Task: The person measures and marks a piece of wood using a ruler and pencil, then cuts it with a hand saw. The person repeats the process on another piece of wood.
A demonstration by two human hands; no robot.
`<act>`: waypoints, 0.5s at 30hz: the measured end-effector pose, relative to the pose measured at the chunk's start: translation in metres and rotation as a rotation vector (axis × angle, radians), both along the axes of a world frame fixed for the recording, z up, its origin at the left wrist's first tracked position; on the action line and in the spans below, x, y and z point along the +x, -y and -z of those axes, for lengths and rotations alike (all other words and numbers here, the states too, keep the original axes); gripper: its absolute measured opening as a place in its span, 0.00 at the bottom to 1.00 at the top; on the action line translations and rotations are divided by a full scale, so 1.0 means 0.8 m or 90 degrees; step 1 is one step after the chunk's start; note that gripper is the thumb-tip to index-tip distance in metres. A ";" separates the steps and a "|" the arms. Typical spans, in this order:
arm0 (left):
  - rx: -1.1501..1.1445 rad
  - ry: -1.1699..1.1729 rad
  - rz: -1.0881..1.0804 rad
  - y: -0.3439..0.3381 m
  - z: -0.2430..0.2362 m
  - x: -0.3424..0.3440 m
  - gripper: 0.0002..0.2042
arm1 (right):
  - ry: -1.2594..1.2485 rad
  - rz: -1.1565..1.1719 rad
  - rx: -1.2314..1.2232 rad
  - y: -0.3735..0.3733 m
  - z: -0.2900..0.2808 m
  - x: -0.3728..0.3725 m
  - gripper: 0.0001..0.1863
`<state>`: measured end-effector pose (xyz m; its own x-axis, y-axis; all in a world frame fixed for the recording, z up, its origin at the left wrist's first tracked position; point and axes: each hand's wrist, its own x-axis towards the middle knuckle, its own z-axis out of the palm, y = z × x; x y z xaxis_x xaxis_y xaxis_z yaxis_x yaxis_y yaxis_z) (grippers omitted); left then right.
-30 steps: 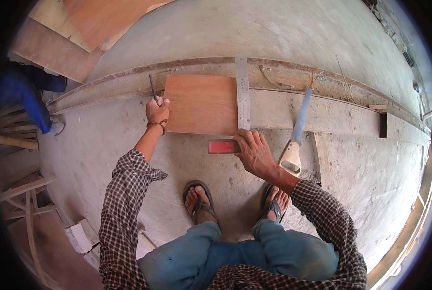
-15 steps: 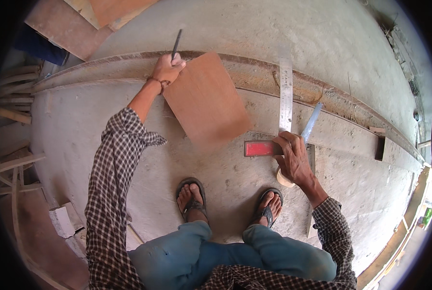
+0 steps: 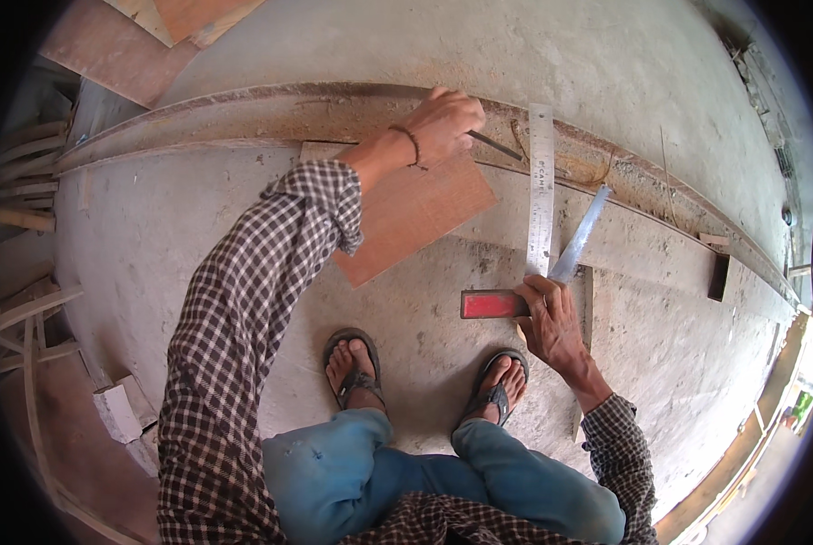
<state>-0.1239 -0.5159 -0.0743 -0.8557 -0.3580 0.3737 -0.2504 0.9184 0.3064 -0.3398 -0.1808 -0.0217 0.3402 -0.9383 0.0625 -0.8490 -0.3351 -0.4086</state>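
A dark pencil (image 3: 495, 145) is held in my left hand (image 3: 441, 125), its end pointing right toward the try square. Below that hand, a reddish-brown plywood sheet (image 3: 415, 222) lies aslant, partly covered by my forearm. My right hand (image 3: 552, 322) is closed around the try square near the joint of its red stock (image 3: 488, 304) and steel blade (image 3: 540, 191). The blade points away from me. Just right of it lies a saw blade (image 3: 583, 232), whose handle end is hidden by my right hand.
A long raised metal channel (image 3: 215, 123) curves across the floor beyond the plywood. More plywood sheets (image 3: 120, 54) lie at the far left, above a stack of wooden pieces (image 3: 29, 173). White blocks (image 3: 120, 413) stand at left. My sandalled feet are close by.
My left hand has swung right with the pencil, which now points right instead of up. The plywood has been let go and lies turned. The try square has come slightly nearer me.
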 end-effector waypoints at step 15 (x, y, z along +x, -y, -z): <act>0.781 -0.388 -0.834 -0.267 0.041 0.276 0.18 | -0.005 -0.224 0.036 0.137 0.025 0.043 0.30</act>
